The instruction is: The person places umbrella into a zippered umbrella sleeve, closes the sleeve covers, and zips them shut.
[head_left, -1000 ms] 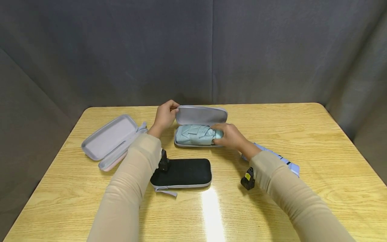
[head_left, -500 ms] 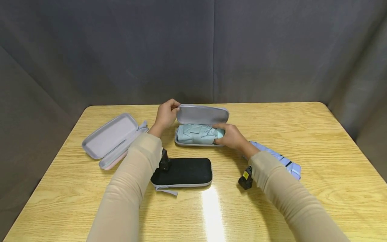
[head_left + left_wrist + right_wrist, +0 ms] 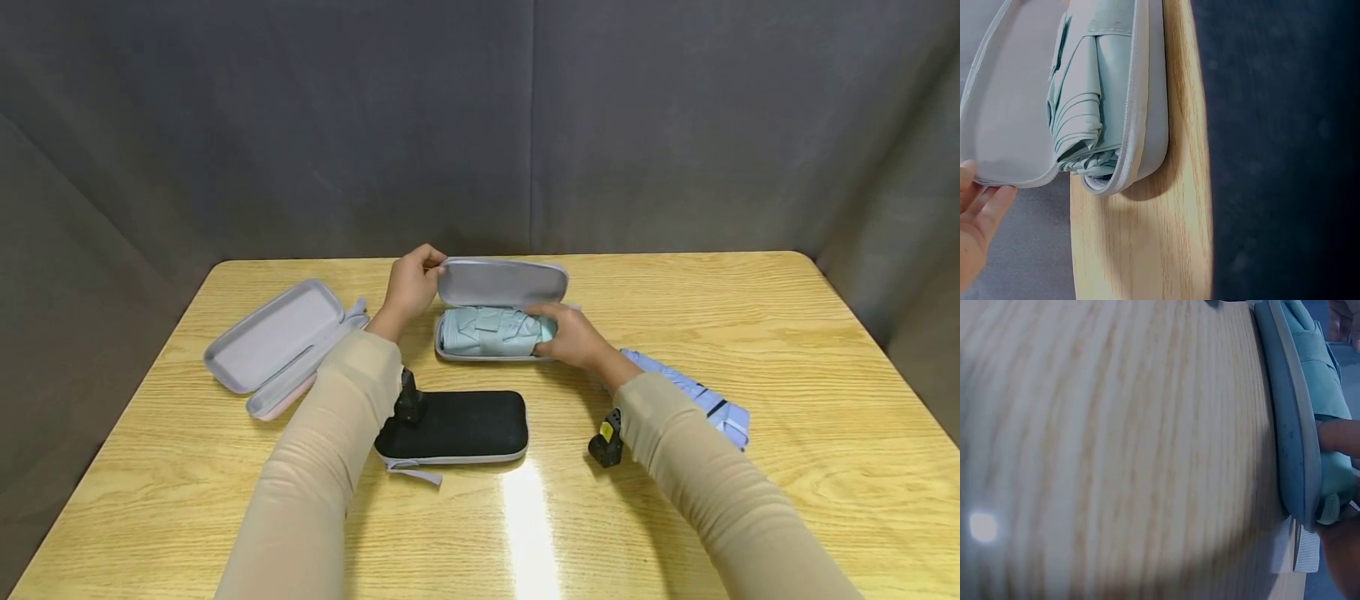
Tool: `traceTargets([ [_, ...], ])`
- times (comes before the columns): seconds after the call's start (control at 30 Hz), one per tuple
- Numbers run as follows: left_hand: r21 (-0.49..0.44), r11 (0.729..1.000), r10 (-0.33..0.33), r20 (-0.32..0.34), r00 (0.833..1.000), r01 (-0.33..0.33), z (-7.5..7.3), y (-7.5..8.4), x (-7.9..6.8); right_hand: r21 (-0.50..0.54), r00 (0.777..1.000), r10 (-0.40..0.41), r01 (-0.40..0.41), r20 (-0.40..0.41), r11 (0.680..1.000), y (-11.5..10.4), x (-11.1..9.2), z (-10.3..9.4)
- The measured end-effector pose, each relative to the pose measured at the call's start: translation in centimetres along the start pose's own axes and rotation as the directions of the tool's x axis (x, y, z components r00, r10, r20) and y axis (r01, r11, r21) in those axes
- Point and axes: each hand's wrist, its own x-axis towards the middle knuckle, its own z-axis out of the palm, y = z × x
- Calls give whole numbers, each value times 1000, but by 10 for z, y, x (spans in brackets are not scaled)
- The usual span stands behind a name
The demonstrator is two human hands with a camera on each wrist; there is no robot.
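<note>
A pale teal folded umbrella [image 3: 491,332] lies lengthwise in the lower half of an open grey zip case [image 3: 502,285] near the table's far edge. My left hand [image 3: 411,287] pinches the left corner of the raised lid; the left wrist view shows thumb and fingers on its rim [image 3: 1029,182]. At the umbrella's right end, my right hand [image 3: 573,337] grips it from above, thumb on the near side. In the right wrist view one finger [image 3: 1341,436] presses on the teal fabric [image 3: 1319,375] just inside the case wall [image 3: 1294,425].
A closed black case [image 3: 468,425] with a grey zip pull lies nearer, partly behind the left wrist camera. At left sits another open case [image 3: 273,337], pale grey inside. A blue folded fabric bundle [image 3: 686,387] with black stripes lies at right, partly under the right forearm.
The right wrist has shifted slightly left and turned a little, and the umbrella sits marginally further right in its case. The left hand keeps its hold on the lid.
</note>
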Motion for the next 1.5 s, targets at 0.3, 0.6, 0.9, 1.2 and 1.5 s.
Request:
traceTargets([
  [0.3, -6, 1000, -6, 16, 1000, 6, 0, 1, 0, -190, 999, -25, 31, 30, 981, -5, -1, -3],
  [0.6, 15, 996, -93, 113, 989, 92, -5, -4, -3, -89, 995, 73, -67, 63, 994, -6, -6, -11],
  [0.9, 0, 985, -168, 164, 972, 170, -12, -9, -4, 157, 967, 242, -228, -82, 961, -1, -8, -28],
  [1.2, -27, 982, -182, 144, 973, 188, -14, -8, -5, 277, 949, 304, -272, -79, 921, -8, 3, -28],
  [1.5, -66, 978, -186, 171, 967, 200, -15, -8, -7, 377, 925, 378, -337, -38, 862, -16, 6, -26],
])
